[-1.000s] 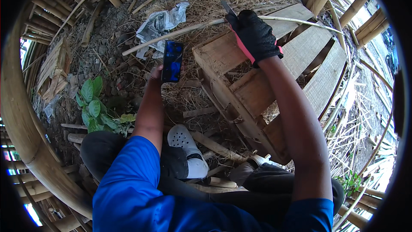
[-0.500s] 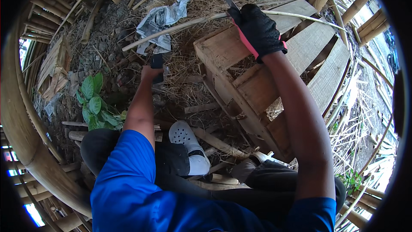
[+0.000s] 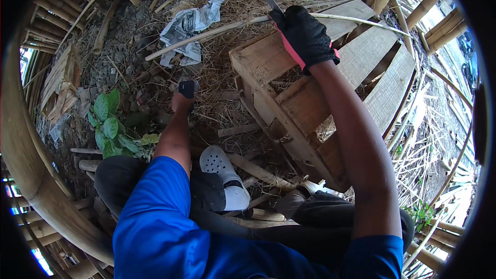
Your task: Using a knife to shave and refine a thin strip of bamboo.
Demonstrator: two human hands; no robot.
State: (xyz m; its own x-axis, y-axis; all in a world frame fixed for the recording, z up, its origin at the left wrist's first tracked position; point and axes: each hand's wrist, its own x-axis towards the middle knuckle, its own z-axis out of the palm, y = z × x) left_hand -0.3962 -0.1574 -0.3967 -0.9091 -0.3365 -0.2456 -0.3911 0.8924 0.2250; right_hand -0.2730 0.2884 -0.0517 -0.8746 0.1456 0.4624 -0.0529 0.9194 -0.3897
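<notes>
My right hand [image 3: 306,39], in a black and pink work glove, is closed round a knife; its blade [image 3: 272,3] sticks out past the fingers to the upper left. Under this hand a long thin bamboo strip [image 3: 217,30] runs across a slatted wooden crate [image 3: 258,58]. Whether the glove also grips the strip is hidden. My bare left hand [image 3: 181,103] is lower, left of the crate, closed on a small dark rectangular device [image 3: 186,89]. Its fingers are mostly hidden.
Crumpled newspaper [image 3: 188,28] lies on straw beyond my left hand. A leafy green plant [image 3: 108,121] grows at left, near a broken wooden box [image 3: 62,85]. Bamboo poles [image 3: 41,175] border the space. My grey clog [image 3: 217,163] rests among cut bamboo pieces.
My left hand has drawn back toward me with the dark device, which has turned in it. My right hand stays over the crate with the knife. The whole view has shifted slightly.
</notes>
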